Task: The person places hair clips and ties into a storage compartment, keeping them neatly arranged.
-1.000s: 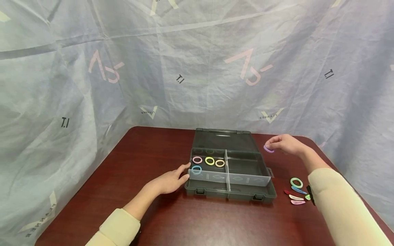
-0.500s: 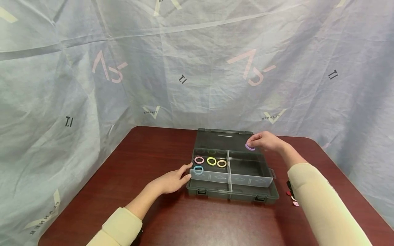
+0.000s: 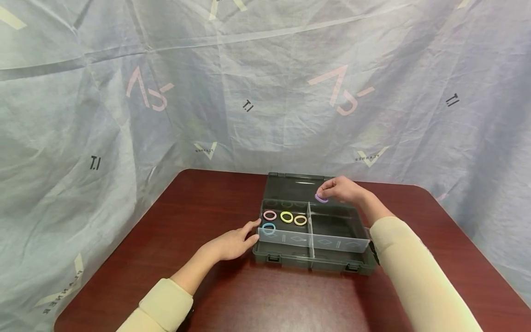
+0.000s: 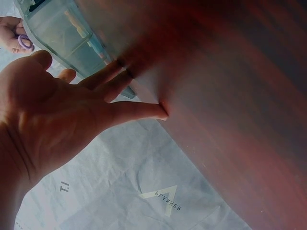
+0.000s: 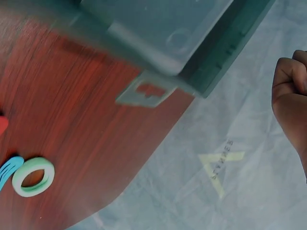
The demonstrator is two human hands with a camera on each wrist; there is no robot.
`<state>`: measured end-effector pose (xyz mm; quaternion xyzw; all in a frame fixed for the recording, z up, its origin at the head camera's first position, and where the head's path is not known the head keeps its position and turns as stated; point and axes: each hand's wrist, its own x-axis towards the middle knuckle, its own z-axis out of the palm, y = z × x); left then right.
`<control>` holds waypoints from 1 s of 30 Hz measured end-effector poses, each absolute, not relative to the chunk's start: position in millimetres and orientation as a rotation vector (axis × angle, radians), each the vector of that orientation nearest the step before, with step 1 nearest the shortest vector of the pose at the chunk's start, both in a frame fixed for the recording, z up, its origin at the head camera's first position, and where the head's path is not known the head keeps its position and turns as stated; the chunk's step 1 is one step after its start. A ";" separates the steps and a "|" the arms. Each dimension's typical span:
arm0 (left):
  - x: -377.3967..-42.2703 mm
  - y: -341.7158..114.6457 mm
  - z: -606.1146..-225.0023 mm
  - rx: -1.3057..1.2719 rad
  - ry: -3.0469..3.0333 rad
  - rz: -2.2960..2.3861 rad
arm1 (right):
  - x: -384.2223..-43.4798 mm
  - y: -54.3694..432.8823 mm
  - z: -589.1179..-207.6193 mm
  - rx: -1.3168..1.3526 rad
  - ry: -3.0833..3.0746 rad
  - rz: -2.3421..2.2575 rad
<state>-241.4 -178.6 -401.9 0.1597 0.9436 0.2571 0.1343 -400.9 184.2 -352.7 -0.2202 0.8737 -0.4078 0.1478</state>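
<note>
Pinching purple ring [image 3: 321,198] (right hand [image 3: 341,189]) above box [image 3: 319,258]

The open box [image 3: 312,258] is sitting toward the tabletop's [image 3: 207,207] far edge. Four hair ties [image 3: 286,217] are lying in its left compartment. The left hand [image 3: 232,243] is resting against its left wall, and the right hand [image 3: 338,189] is hovering over its back part, pinching another hair tie [image 3: 321,198].

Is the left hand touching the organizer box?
Touching. In the head view the left hand has its fingers against the box at its left front corner; the left wrist view agrees.
</note>
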 end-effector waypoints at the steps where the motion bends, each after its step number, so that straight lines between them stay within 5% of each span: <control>1: -241.4 -178.5 -401.7 0.465 2.735 0.743 | -401.2 181.6 -352.7 -0.638 2.508 -1.173; 30: -239.2 -177.3 -398.6 0.454 2.739 0.734 | -398.2 106.2 -358.5 -0.770 2.408 -1.125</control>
